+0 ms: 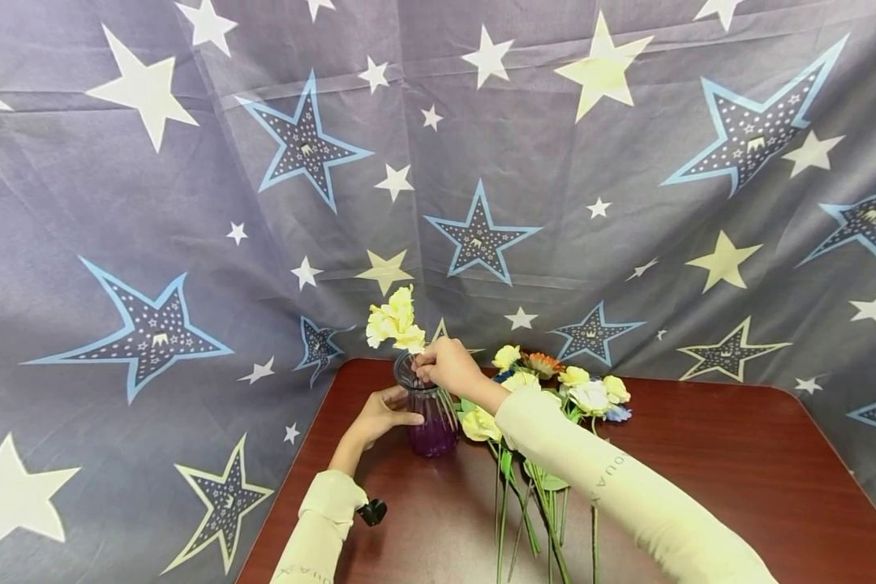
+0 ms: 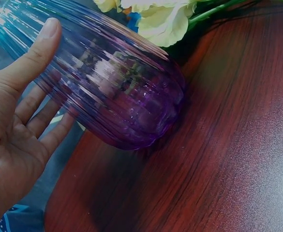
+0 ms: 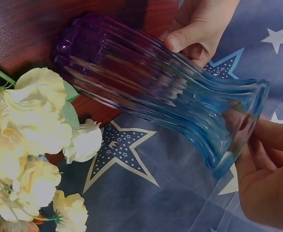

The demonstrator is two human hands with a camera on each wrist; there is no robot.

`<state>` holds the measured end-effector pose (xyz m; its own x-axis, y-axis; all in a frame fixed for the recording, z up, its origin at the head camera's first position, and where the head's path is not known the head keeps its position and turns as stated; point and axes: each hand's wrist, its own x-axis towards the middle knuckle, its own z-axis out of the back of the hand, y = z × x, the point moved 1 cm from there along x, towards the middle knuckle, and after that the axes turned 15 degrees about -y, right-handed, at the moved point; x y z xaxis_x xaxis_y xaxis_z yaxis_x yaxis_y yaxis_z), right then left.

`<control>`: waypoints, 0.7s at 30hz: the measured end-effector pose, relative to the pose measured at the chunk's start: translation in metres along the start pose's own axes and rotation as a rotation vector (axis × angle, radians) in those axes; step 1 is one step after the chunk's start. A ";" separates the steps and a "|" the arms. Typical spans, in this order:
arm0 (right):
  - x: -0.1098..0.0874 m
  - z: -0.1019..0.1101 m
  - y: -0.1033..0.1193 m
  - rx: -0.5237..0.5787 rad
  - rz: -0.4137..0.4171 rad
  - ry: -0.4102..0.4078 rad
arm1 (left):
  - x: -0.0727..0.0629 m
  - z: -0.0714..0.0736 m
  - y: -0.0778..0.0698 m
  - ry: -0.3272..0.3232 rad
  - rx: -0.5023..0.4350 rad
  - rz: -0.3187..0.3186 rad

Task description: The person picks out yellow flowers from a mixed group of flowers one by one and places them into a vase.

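Observation:
A ribbed glass vase [image 1: 434, 418] stands upright on the table, purple at the base and blue toward its flared mouth. My left hand [image 1: 381, 418] holds its side, thumb [image 2: 42, 48] across the near face and fingers behind the glass. At the mouth, my right hand [image 1: 448, 365] has its fingers curled and pinched together, right at the rim in the right wrist view. A pale yellow flower [image 1: 394, 320] rises just above those fingertips. Its stem is hidden by the hand, which appears to pinch it there.
Right of the vase lies a bunch of artificial flowers [image 1: 590, 397], mostly cream and yellow with an orange one [image 1: 543, 364], stems toward the front edge. They rest on a red-brown wooden table [image 1: 701, 470]. A star-printed grey cloth [image 1: 438, 146] hangs behind.

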<state>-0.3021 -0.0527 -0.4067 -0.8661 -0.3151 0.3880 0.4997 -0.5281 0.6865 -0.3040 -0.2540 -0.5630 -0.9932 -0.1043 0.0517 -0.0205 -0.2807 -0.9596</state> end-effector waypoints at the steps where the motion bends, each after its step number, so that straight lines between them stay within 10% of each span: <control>1: 0.000 0.000 0.001 -0.017 0.011 0.000 | 0.000 0.000 0.000 0.004 0.000 -0.005; 21: -0.004 -0.011 0.005 -0.213 0.108 -0.013 | -0.003 -0.001 -0.003 -0.007 -0.003 0.026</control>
<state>-0.2958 -0.0631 -0.4118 -0.8070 -0.3691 0.4609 0.5792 -0.6469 0.4960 -0.3012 -0.2515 -0.5605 -0.9926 -0.1178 0.0290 0.0045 -0.2747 -0.9615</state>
